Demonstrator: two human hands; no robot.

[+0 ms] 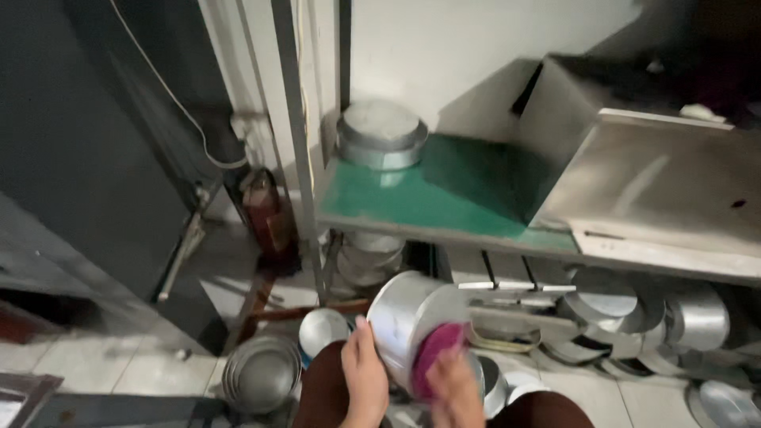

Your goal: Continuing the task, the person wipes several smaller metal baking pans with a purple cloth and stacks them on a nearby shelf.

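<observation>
My left hand (366, 379) grips the rim of a round metal baking pan (406, 313), which is tilted on its side low in the middle of the head view. My right hand (456, 392) presses a magenta cloth (437, 353) against the pan's outer face. Both hands are blurred by motion.
A green-topped shelf (444, 194) holds a stack of round metal pans (380, 135) and a large steel box (634, 170). Several more pans (634, 313) lie on the rack beneath and on the tiled floor (261, 372). A dark cabinet (87, 158) stands at left.
</observation>
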